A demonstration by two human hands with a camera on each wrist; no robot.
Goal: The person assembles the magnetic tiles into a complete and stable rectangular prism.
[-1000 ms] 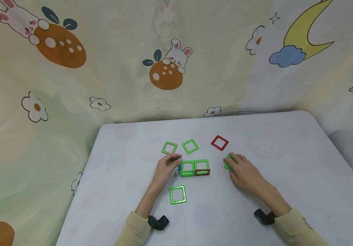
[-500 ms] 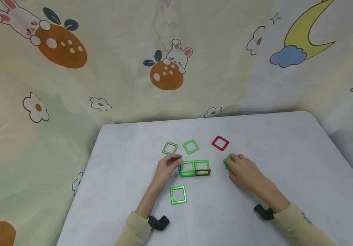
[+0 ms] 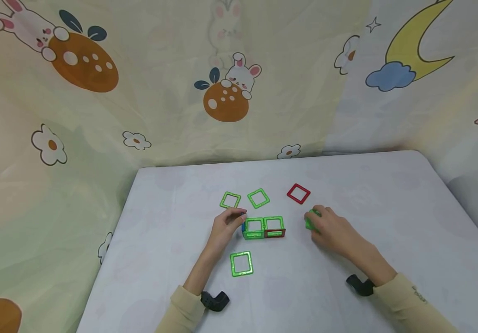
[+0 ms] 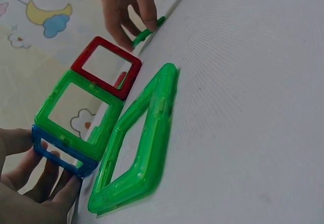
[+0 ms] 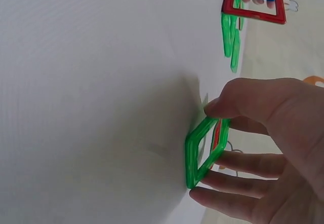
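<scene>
Near the table's middle stands a low structure of square magnetic tiles (image 3: 264, 225). Its near side has an upright green tile (image 4: 52, 97) beside an upright red tile (image 4: 132, 78), and a blue tile (image 4: 66, 147) closes the left end. Fingers and thumb of my left hand (image 3: 221, 230) grip this blue tile. To the right of the structure, my right hand (image 3: 336, 236) pinches a loose green tile (image 5: 191, 153) between thumb and fingers. That tile is tilted up close to the tabletop; whether its lower edge touches is unclear.
One loose green tile (image 3: 242, 274) lies in front of the structure. Behind it lie two more green tiles (image 3: 233, 194) and a red tile (image 3: 303, 188). A pale cloth covers the table (image 3: 172, 231), and a patterned curtain (image 3: 160, 83) hangs behind.
My right hand has tipped up the green tile and shifted very slightly. The left hand stays at the blue tile, and the structure has not moved.
</scene>
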